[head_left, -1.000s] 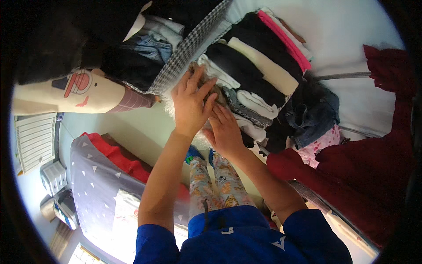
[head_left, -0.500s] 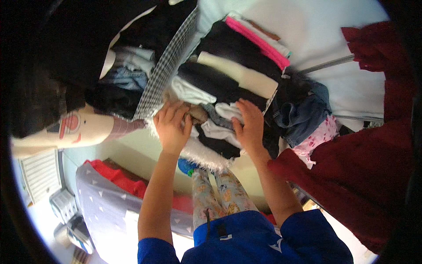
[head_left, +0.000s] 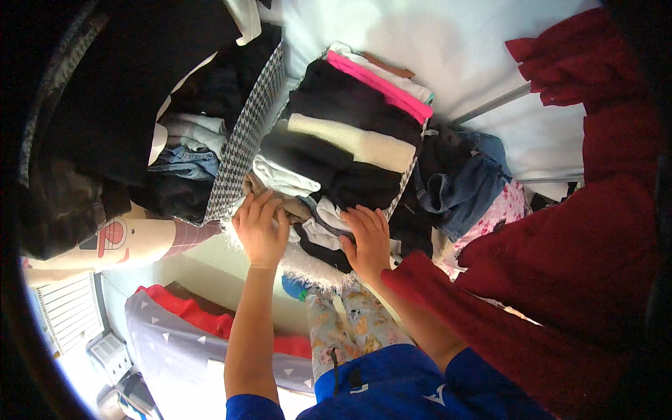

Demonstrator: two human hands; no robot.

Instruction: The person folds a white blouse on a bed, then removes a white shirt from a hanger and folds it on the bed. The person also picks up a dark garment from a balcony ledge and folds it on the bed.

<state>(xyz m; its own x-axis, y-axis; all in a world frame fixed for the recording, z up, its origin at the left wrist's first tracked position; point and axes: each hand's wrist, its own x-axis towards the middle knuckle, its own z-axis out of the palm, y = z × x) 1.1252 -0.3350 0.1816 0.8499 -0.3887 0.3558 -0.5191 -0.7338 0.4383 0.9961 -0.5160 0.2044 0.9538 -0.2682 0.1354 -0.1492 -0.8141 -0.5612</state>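
A houndstooth-patterned fabric box (head_left: 408,173) is packed with rows of folded clothes. Against the brown folded garment (head_left: 292,208) and the front of the pile rests my left hand (head_left: 260,229), its fingers spread. My right hand (head_left: 367,241) lies on the front right part, fingers stretched over the white and dark folded clothes; its fingertips touch a white fold (head_left: 330,213). A fluffy white garment (head_left: 316,271) lines the box's near side, below both hands. Further back are a white garment (head_left: 283,176), a cream knit roll (head_left: 350,141), black clothes and a pink garment (head_left: 381,85).
Left stands another houndstooth box (head_left: 246,126) with jeans (head_left: 183,162) and dark clothes. At right lie a denim garment (head_left: 465,185) and pink floral cloth (head_left: 500,213). A dark red cloth (head_left: 560,273) hangs over my right forearm. A cream printed cushion (head_left: 133,241) is at left.
The view has shifted, so the boxes appear lower and further left. My hands stay at the front of the pile, the right one now closer to the left. The red cloth covers more of my right forearm.
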